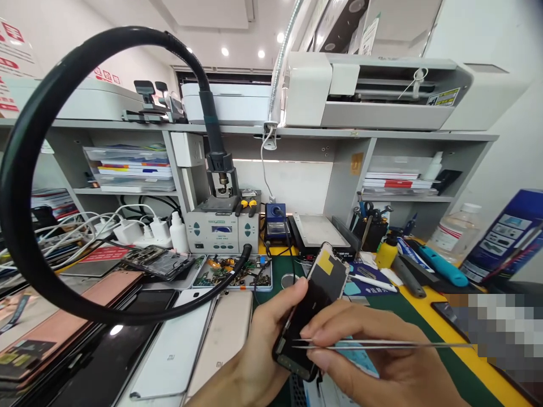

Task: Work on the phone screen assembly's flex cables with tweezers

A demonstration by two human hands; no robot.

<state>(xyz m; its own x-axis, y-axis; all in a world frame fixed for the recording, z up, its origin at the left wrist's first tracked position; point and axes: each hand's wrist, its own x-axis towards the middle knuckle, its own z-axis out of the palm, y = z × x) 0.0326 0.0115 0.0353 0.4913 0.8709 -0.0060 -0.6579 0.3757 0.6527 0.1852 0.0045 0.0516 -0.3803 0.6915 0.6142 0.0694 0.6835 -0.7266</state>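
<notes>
My left hand is closed around the edge of a phone screen assembly, which it holds up tilted over the green mat. The assembly's back faces me, black with a yellow patch near its far end. Pinched between thumb and fingers of my right hand are thin metal tweezers. Their tips lie over the near end of the assembly; whether they touch it I cannot tell. Beneath my hands, a light blue item is partly hidden.
A hot air station stands behind, its thick black hose looping across the left. Left of my hands lie several phones, including a white one, and a tray of small parts. A bottle and tools sit on the right.
</notes>
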